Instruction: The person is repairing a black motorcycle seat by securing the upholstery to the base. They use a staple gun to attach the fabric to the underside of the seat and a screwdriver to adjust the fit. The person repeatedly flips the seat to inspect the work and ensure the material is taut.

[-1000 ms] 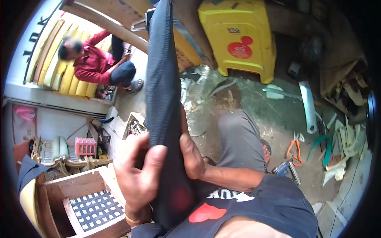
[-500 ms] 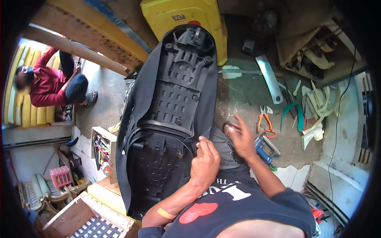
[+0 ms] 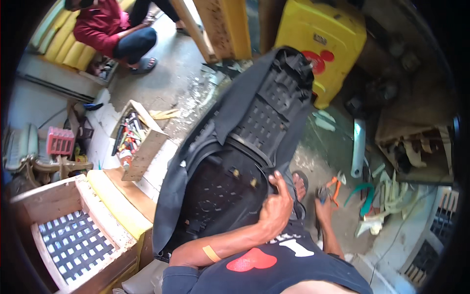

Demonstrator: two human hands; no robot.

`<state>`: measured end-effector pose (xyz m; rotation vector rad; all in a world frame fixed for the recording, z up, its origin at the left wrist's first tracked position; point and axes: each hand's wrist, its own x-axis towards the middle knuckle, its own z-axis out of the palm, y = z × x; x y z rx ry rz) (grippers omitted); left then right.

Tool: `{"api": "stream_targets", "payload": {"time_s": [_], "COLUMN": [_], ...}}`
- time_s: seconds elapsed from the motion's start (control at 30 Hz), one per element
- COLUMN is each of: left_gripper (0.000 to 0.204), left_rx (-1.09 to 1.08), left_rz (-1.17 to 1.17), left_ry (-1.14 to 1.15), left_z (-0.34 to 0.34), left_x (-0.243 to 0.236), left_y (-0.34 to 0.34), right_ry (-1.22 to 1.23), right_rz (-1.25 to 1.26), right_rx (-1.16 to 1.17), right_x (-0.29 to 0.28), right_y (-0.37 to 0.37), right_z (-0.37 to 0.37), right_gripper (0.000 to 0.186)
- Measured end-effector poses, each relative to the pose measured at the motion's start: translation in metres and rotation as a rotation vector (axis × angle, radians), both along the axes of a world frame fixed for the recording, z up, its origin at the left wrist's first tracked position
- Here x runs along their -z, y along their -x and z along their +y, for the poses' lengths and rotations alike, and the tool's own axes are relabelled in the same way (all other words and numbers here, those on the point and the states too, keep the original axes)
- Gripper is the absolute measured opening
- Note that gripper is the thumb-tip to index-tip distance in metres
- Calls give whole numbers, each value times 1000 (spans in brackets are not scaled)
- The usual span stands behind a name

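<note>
A long motorcycle seat [image 3: 262,117] lies underside up across my lap, its black plastic base showing. Loose black seat cover [image 3: 196,142] hangs around the rim of the base. At the base's near right edge, my left hand [image 3: 276,208] has its fingers bent and pressed on the cover's edge. Down by the floor on the right, my right hand [image 3: 323,209] is closed around a blue staple gun [image 3: 321,192], which it partly hides. Orange-handled pliers [image 3: 337,186] lie just beside that hand.
A yellow plastic stool [image 3: 323,44] stands under the seat's far end. A wooden tool box [image 3: 142,147] and a wooden frame with woven straps [image 3: 73,245] sit left. Scraps [image 3: 391,196] and a metal ruler [image 3: 359,147] lie right. Another person [image 3: 117,34] sits far left.
My view has turned, so the seat now slants to the right. My right hand has gone from beside the seat down to the staple gun and closed on it. My left hand stays at the cover's edge.
</note>
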<state>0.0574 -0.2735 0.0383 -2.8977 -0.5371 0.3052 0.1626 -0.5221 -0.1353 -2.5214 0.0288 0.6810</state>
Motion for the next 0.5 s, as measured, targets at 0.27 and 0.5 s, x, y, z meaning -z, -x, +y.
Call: {"api": "stream_targets", "payload": {"time_s": [0.27,0.5], "left_gripper": [64,67], "left_rx": [36,-71], "left_rz": [26,45], "left_ry": [71,211], "left_z": [1,-6], "left_x": [-9,-9], "left_y": [-4,5], "right_ry": [-575,-449], "right_rz": [-134,48], "right_rx": [-560,-751], "right_x": [-199,-212], "right_y": [-35,-44], "right_z": [115,139], "right_gripper": [32,34]}}
